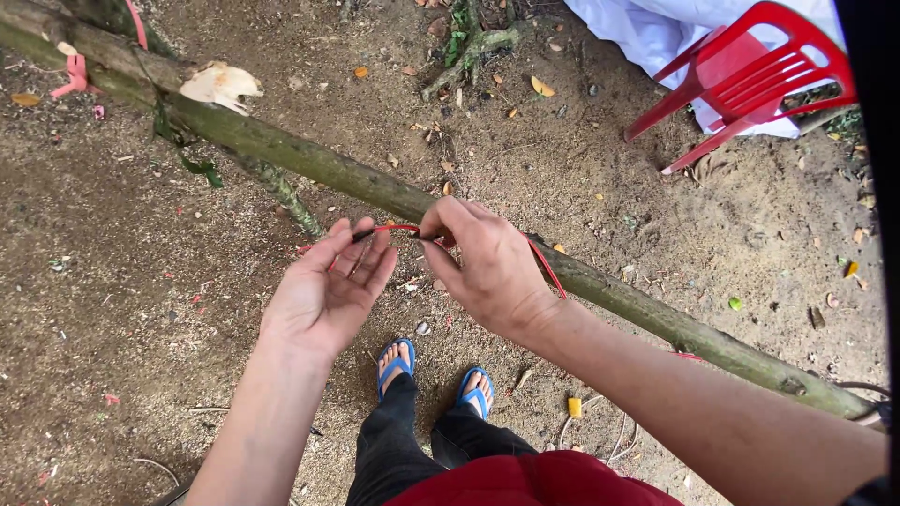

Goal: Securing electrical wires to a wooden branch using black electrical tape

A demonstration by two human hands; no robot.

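head view looks down on a left hand (328, 290) and right hand (483, 267), each pinching an end of a thin red plastic tie (398, 228) just above a long mossy green wooden pole (309, 164) slanting across bare dirt ground (141, 309); a red plastic chair (750, 75) stands far right

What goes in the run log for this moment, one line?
left hand: open palm, pinching red cord end | right hand: pinching cord | cord: at green pole | nearby: red chair
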